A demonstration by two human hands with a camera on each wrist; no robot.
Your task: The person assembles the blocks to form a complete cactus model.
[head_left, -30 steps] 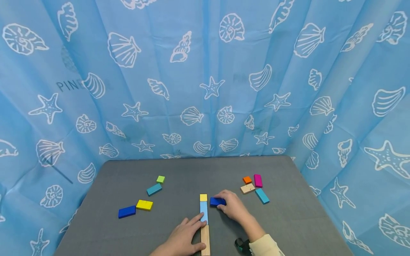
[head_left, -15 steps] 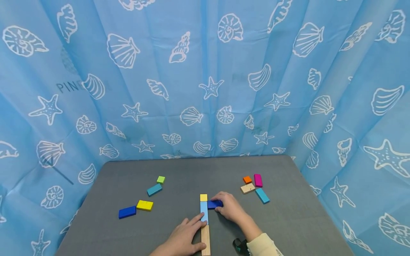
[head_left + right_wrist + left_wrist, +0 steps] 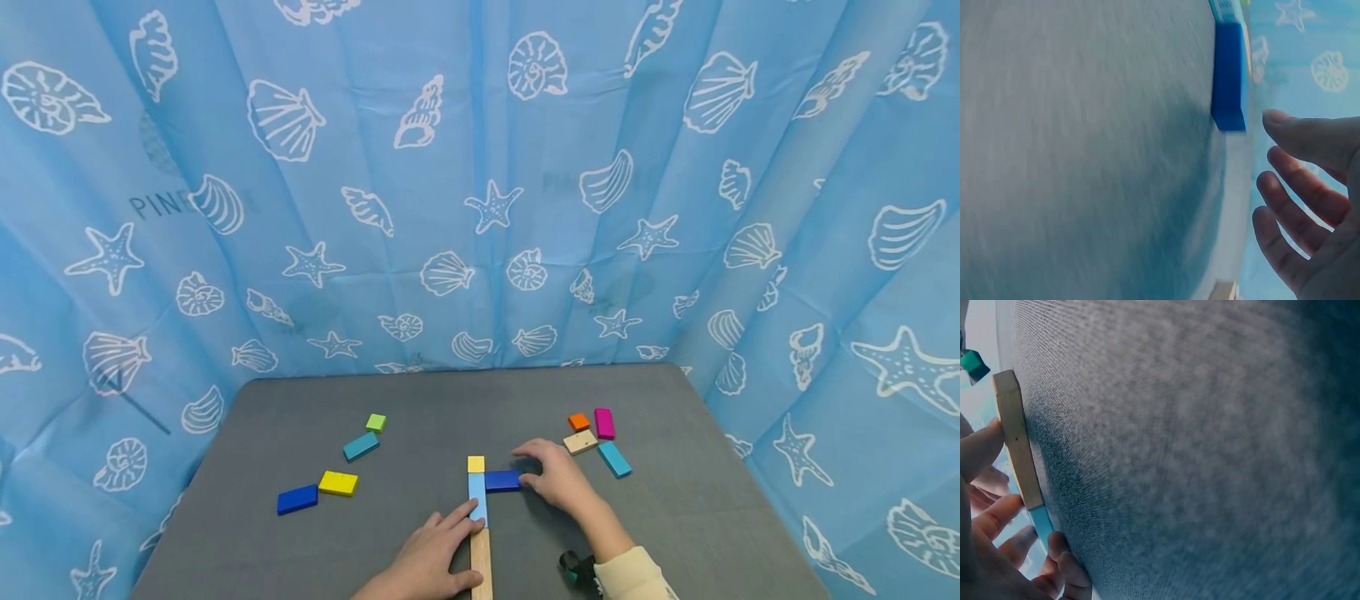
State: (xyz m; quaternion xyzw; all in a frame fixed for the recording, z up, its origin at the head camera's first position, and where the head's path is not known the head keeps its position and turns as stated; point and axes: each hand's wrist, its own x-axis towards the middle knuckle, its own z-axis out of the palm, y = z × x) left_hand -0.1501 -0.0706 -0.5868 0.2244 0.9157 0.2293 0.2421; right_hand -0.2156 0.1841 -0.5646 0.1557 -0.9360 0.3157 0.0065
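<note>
A straight row of blocks runs away from the person: a plain wooden block (image 3: 481, 560) nearest, a light blue block (image 3: 477, 487) beyond it, a small yellow block (image 3: 476, 464) at the far end. My left hand (image 3: 429, 557) rests along the row's left side, fingers extended onto the light blue block and thumb touching the wooden one. A dark blue block (image 3: 502, 481) lies crosswise, its left end against the light blue block. My right hand (image 3: 558, 477) hovers at its right end, thumb and fingers spread and holding nothing; the right wrist view shows a gap between thumb and dark blue block (image 3: 1229, 78).
On the left of the grey table (image 3: 420, 400) lie another dark blue block (image 3: 297, 498), a yellow block (image 3: 338, 483), a teal block (image 3: 362, 446) and a green block (image 3: 377, 422). Orange (image 3: 578, 422), magenta (image 3: 604, 423), wooden (image 3: 580, 442) and light blue (image 3: 615, 459) blocks sit at right.
The right hand slid the dark blue block left and slightly nearer, up against the row, then let go and drew back to the right. The left hand stayed put.
</note>
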